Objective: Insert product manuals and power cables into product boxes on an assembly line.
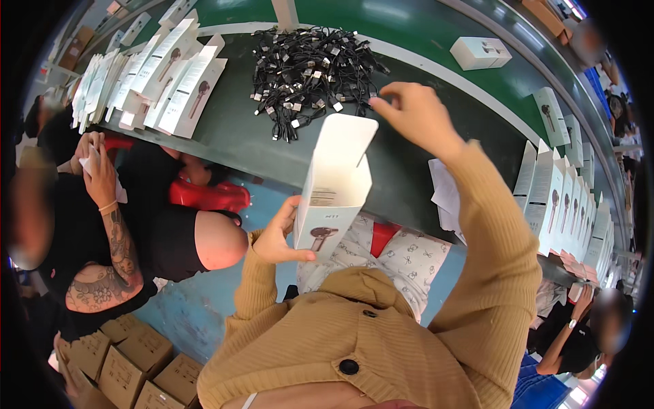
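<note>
My left hand (278, 235) grips a white carton (320, 235) by its lower side, thumb across the front. A dark handheld device is pictured on the carton. Its top is open and the long flap (351, 133) stands up; I see pale inner walls, but its bottom is hidden. My right hand (419, 116) is raised over the dark table, thumb and index finger apart, with nothing visible between them. Close to its fingertips lies a big tangled heap of short black USB cables (306, 75) with silvery plugs.
Several upright white cartons (184, 95) stand at the far left, and more (562, 198) at the right. White paper sheets (446, 194) lie by my right forearm. One carton (480, 53) rests on the green belt (402, 17). A tattooed person (109, 252) sits left, near brown boxes (133, 358).
</note>
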`<state>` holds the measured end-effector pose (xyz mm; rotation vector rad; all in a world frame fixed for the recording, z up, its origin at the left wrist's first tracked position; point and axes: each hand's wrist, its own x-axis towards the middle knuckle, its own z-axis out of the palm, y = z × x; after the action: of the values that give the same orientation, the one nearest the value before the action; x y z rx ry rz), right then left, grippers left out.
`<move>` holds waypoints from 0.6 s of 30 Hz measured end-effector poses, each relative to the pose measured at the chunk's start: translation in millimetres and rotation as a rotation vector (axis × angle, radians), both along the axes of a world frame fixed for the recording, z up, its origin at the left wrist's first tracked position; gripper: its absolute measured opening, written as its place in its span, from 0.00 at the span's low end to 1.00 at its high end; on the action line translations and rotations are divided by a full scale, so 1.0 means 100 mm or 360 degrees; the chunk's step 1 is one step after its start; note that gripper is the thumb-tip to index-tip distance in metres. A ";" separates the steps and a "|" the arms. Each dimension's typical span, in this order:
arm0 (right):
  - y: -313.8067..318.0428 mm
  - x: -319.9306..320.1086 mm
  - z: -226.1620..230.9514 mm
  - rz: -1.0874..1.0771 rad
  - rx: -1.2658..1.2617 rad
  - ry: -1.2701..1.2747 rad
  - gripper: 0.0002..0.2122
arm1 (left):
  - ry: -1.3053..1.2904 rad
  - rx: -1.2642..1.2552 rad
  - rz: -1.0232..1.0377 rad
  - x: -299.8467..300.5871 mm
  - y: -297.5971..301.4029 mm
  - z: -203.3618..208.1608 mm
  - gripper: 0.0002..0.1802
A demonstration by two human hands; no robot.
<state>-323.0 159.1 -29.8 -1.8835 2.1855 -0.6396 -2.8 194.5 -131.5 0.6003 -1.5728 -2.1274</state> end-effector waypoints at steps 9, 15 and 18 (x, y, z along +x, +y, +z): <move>-0.19 0.02 -0.23 -0.0068 0.0410 -0.0049 0.11 | 0.0079 0.0005 0.0079 0.00 -0.02 -0.06 0.55; -0.01 -0.16 -0.31 0.0039 0.0254 -0.0021 0.11 | 0.0059 -0.0040 0.0064 -0.08 -0.04 -0.04 0.54; -0.04 -0.11 -0.35 0.0073 0.0323 0.0091 0.15 | 0.0060 -0.0089 0.0053 -0.13 -0.04 -0.06 0.53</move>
<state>-334.4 155.2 -65.2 -1.8607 2.1430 -0.3449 -15.6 190.4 -137.1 0.5605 -1.5853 -2.0514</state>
